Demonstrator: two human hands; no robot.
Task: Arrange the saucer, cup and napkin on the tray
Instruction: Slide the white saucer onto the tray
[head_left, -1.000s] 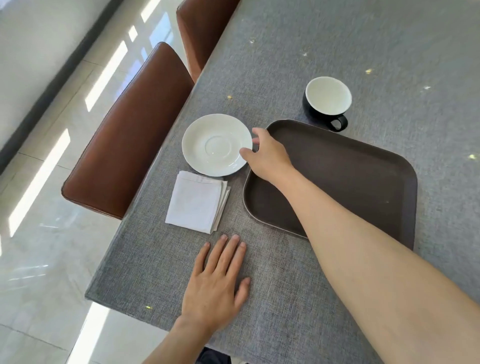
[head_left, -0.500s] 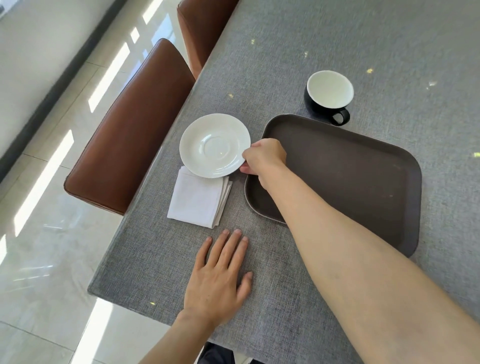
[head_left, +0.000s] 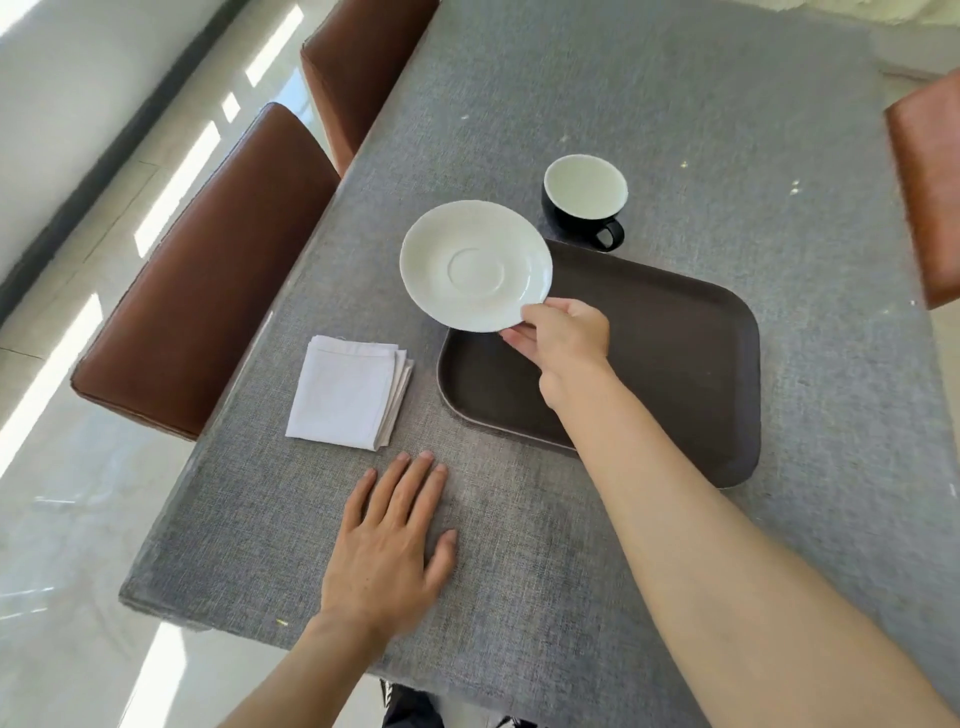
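My right hand pinches the near rim of the white saucer and holds it in the air, partly over the far left corner of the dark brown tray. The black cup with a white inside stands on the table just behind the tray, handle towards me. A folded white napkin lies flat on the table left of the tray. My left hand rests flat on the tablecloth near the front edge, fingers spread, holding nothing.
The grey cloth-covered table stretches away behind the cup. Two brown leather chairs stand along its left edge and another chair at the right. The table's front edge is close to my left wrist.
My right hand closed on the saucer's rim, lifted it off the table and carried it right, over the tray's corner. The napkin, earlier partly under the saucer, now lies uncovered. Left hand unmoved.
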